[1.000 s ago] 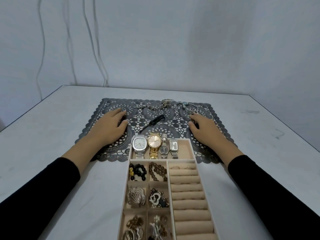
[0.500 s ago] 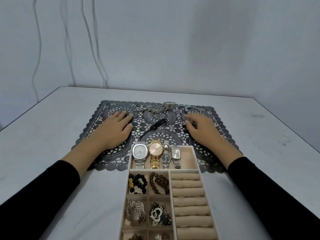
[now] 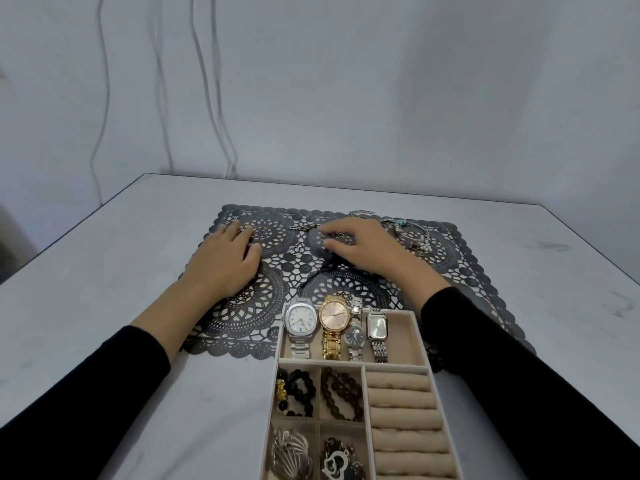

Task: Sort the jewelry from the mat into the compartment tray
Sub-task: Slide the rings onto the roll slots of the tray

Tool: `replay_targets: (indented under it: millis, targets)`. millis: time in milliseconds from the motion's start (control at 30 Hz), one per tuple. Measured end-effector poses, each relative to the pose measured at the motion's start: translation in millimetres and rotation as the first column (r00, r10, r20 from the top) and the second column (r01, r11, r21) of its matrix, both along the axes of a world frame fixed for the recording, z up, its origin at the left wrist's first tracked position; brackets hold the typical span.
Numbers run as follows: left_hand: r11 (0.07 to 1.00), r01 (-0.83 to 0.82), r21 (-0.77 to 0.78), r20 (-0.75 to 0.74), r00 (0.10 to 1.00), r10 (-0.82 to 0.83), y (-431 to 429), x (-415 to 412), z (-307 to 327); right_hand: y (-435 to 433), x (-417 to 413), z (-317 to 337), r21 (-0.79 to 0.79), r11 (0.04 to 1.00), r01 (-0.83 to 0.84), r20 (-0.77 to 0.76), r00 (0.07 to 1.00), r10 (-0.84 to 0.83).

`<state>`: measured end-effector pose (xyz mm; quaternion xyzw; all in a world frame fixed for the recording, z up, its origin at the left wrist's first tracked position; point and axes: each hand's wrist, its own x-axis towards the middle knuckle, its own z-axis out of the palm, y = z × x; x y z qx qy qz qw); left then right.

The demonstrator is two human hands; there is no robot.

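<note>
The dark lace mat (image 3: 467, 271) lies across the table's middle. At its far edge are a silver chain (image 3: 302, 228) and a cluster of silver bracelets (image 3: 414, 235). My right hand (image 3: 367, 249) arches over the chain's right end, fingertips and thumb down on it; a pinch cannot be made out. A black clip (image 3: 320, 270) pokes out from under that hand. My left hand (image 3: 225, 263) rests flat on the mat's left part, holding nothing. The beige compartment tray (image 3: 349, 362) stands nearest me, with several watches (image 3: 332, 322) in its far compartment.
The tray's small compartments hold black beads (image 3: 298, 393), brown beads (image 3: 341, 393), a silver piece (image 3: 291, 452) and a heart pendant (image 3: 337, 460). Ring rolls (image 3: 401, 410) fill its right side. The white table (image 3: 104, 271) ends at a grey wall with hanging cables (image 3: 214, 98).
My right hand has moved left from the mat's right side to the chain at the far middle, fingers now bent. My left hand has slid a little farther out on the mat.
</note>
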<state>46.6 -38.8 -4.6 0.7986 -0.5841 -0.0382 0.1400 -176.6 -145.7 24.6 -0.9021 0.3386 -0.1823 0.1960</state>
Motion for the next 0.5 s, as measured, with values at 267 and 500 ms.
replay_targets:
  millis: [267,500]
  targets:
    - [0.986,0.114,-0.12,-0.073,0.99,-0.123,2,-2,4,-12,34,2,0.038,0.982,-0.183,-0.05,0.981,0.185]
    - [0.95,0.142,-0.279,-0.163,0.968,-0.192,-6,9,6,-19,39,-1,0.042,0.974,-0.222,-0.045,0.974,0.224]
